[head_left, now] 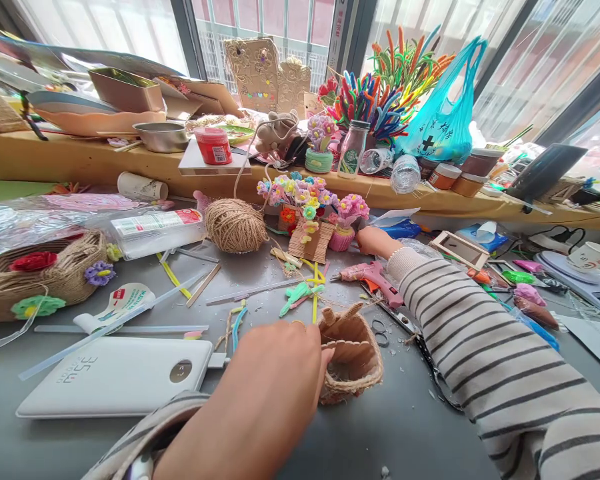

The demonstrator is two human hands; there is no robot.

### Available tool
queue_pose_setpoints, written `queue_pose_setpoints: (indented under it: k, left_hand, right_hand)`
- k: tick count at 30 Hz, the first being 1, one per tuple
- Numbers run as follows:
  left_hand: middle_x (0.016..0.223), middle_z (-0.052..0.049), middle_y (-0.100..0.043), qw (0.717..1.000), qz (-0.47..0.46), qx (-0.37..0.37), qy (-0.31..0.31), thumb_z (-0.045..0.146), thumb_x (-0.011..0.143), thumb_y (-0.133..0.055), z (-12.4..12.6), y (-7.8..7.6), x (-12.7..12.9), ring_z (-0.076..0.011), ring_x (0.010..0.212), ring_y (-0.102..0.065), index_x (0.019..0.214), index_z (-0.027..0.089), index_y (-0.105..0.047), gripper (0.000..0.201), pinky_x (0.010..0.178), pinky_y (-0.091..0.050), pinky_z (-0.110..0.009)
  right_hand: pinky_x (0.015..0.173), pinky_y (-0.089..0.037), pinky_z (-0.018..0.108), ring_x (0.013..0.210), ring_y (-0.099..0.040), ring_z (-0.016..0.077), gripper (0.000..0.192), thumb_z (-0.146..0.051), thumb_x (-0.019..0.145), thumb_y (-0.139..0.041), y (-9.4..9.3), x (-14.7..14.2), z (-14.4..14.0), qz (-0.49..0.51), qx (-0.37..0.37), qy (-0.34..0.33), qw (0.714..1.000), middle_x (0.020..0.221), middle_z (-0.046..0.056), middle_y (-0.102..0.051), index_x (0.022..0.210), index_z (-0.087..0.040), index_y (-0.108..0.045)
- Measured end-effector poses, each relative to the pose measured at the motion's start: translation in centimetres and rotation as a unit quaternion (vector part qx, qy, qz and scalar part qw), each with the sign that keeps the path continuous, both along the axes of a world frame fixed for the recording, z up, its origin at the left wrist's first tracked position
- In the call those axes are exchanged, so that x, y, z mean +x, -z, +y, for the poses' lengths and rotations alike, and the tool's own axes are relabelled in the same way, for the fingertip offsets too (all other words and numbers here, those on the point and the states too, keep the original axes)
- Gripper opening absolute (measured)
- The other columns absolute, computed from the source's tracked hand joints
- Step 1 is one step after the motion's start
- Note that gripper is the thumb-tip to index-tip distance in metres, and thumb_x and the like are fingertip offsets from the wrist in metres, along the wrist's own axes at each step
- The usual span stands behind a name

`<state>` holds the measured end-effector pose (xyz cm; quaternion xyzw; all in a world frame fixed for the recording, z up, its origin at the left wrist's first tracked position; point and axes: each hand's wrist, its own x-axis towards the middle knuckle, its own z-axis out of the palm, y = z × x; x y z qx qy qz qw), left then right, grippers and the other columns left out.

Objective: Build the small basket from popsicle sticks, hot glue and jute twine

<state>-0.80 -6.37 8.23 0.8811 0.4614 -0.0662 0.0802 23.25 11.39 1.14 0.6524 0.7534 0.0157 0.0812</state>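
A small square basket (356, 360), made of wooden sticks with twine around its rim, stands on the grey table. My left hand (285, 373) is closed on its left wall, the thumb over the rim; the other fingers are mostly hidden. Farther back, my right hand (375, 241) reaches in beside a pink pot of fuzzy flowers (343, 235). Its fingertips are hidden, so I cannot tell whether they grip the pot. Between the hands lies a pink hot glue gun (373, 277). Scissors (380, 332) lie just behind the basket.
A ball of twine (236, 225) sits at the back of the table. A white power bank (115, 377) and clear glue sticks (125, 320) lie at the left, near a twine basket (55, 273). Pipe cleaners (370, 100) crowd the windowsill. A kitchen scale (580, 280) stands at the right.
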Motion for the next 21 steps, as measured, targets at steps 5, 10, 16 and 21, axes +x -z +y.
queue_pose_setpoints:
  k: [5, 10, 16, 21]
  left_hand:
    - [0.069, -0.008, -0.068, 1.000, 0.022, 0.001, 0.005, 0.020, 0.085, -0.034, 0.2, -0.2, 0.2, -0.0274, 0.060, -0.065, 0.073, 0.016, -0.063, 0.031, 0.050, -0.047, -0.036]
    - [0.069, -0.007, -0.069, 0.999, 0.042, 0.016, -0.005, 0.024, 0.085, -0.036, 0.2, -0.5, 0.4, -0.0259, 0.059, -0.065, 0.073, 0.017, -0.063, 0.030, 0.047, -0.044, -0.031]
    - [0.062, -0.006, -0.066, 0.998, 0.031, 0.055, 0.004, 0.031, 0.085, -0.038, 0.4, 0.1, -0.1, -0.0260, 0.056, -0.063, 0.070, 0.019, -0.060, 0.030, 0.044, -0.038, -0.029]
    - [0.058, -0.001, -0.059, 0.989, -0.070, 0.132, 0.019, 0.033, 0.081, -0.045, 0.6, 0.0, -0.5, -0.0221, 0.052, -0.057, 0.070, 0.021, -0.056, 0.019, 0.048, -0.038, -0.030]
  right_hand:
    - [0.076, -0.047, 0.036, 0.090, -0.055, 0.0155, 0.030, -0.033, 0.084, -0.048, -2.6, 0.7, -1.7, 0.061, 0.054, 0.004, 0.997, 0.107, 0.006, -0.055, 0.107, -0.016, -0.052]
    - [0.072, -0.047, 0.032, 0.075, -0.058, 0.0146, 0.021, -0.033, 0.083, -0.048, -6.4, 0.6, -7.6, 0.165, 0.214, 0.018, 0.963, 0.081, 0.004, -0.062, 0.083, -0.014, -0.057]
    - [0.052, -0.047, 0.023, 0.059, -0.057, 0.0106, 0.006, -0.029, 0.077, -0.058, -8.4, -2.1, -18.5, 0.427, 0.295, -0.018, 0.854, 0.071, -0.002, -0.062, 0.078, -0.024, -0.059]
    - [0.056, -0.047, 0.023, 0.064, -0.057, 0.0102, 0.005, -0.019, 0.076, -0.058, -8.0, -4.0, -20.8, 0.465, 0.232, -0.059, 0.852, 0.071, -0.002, -0.062, 0.076, -0.023, -0.061]
